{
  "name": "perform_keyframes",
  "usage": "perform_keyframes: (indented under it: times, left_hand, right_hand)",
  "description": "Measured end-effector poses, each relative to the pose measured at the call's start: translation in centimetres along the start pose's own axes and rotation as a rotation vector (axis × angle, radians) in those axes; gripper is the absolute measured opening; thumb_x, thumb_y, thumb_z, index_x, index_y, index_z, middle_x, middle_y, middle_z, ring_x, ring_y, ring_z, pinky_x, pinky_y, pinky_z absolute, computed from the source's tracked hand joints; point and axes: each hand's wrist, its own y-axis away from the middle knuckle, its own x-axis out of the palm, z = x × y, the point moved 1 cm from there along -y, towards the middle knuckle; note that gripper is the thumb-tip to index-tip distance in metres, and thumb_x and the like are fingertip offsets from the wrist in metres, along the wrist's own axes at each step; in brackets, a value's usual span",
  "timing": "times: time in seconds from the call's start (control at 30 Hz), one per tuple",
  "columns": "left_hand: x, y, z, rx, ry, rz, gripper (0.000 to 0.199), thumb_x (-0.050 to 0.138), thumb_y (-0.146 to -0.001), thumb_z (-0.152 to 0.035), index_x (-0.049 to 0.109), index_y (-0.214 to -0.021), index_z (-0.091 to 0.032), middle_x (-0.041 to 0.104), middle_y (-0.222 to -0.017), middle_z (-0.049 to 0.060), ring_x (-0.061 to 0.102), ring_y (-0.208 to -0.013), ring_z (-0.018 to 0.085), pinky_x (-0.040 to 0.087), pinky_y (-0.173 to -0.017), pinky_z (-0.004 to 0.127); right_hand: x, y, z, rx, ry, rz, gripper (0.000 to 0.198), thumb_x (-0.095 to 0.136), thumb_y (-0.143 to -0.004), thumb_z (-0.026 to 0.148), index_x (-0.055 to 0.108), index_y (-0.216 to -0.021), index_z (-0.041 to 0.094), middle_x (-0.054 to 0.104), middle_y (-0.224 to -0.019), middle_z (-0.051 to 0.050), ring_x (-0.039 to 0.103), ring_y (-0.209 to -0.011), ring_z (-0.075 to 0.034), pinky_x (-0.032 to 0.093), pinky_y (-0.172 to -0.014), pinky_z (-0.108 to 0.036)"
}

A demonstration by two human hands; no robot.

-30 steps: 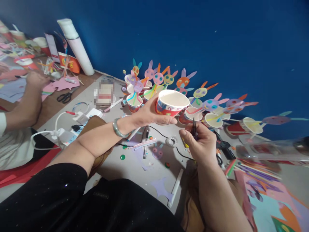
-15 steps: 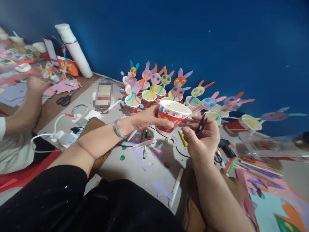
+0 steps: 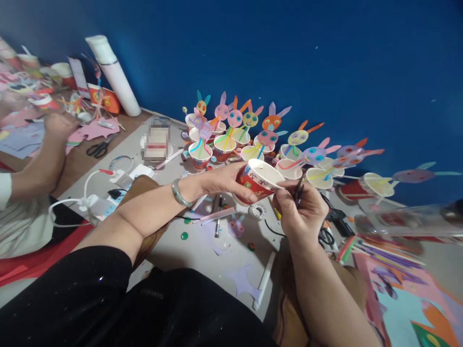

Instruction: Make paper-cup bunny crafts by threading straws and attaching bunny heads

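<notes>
A red patterned paper cup [image 3: 257, 182] is tilted in my left hand [image 3: 227, 183], with the thumb along its near side. My right hand [image 3: 306, 209] is closed around small dark scissors [image 3: 298, 193], blades pointing up. Its thumb and fingertip touch the right side of the cup's rim. Below the hands on the table lie a purple paper rabbit face [image 3: 236, 227], a roll of white tape [image 3: 256, 211] and a black pen [image 3: 217, 226].
Several paper cups with rabbit-faced figures [image 3: 224, 144] line the blue wall. A glue gun [image 3: 340, 221] and a clear bottle [image 3: 408, 219] lie at right, beside coloured paper [image 3: 401, 308]. At left are a power strip [image 3: 104, 202], black scissors [image 3: 99, 148] and another person's arm [image 3: 43, 154].
The cup has tipped over to the right, its right rim coming down to my right hand. My right thumb and fingers have closed in against the rim, and the scissors have turned slightly.
</notes>
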Motion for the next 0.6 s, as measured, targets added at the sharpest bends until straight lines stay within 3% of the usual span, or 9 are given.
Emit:
perform_keyframes:
  times: [0.4,0.5,0.6]
  left_hand:
    - [-0.4,-0.4,1.0,-0.02,-0.042,-0.08,0.072,0.101,-0.054,-0.034,0.064,-0.113,-0.014,0.071,-0.103,0.009,0.07,-0.1,0.024,0.056,-0.093,0.045]
    - [-0.5,-0.3,0.8,0.005,-0.031,-0.114,0.072,0.097,-0.06,-0.042,0.064,-0.118,-0.015,0.071,-0.107,0.011,0.069,-0.108,0.026,0.054,-0.098,0.044]
    - [-0.7,-0.3,0.2,0.026,-0.032,-0.25,0.069,0.086,-0.074,-0.055,0.063,-0.127,-0.016,0.071,-0.116,0.012,0.065,-0.119,0.026,0.049,-0.106,0.042]
  right_hand:
    - [0.0,-0.1,-1.0,0.083,0.069,-0.017,0.021,0.073,-0.093,0.043,0.069,-0.089,0.023,0.056,-0.059,0.005,0.049,-0.047,-0.009,0.04,-0.046,-0.023]
    - [-0.1,-0.2,-1.2,0.108,0.1,-0.015,0.021,0.071,-0.093,0.042,0.068,-0.088,0.023,0.055,-0.058,0.006,0.048,-0.047,-0.009,0.039,-0.046,-0.023]
    - [-0.2,-0.4,-1.3,0.124,0.132,-0.002,0.019,0.071,-0.09,0.04,0.067,-0.086,0.022,0.054,-0.058,0.005,0.047,-0.047,-0.01,0.039,-0.046,-0.024]
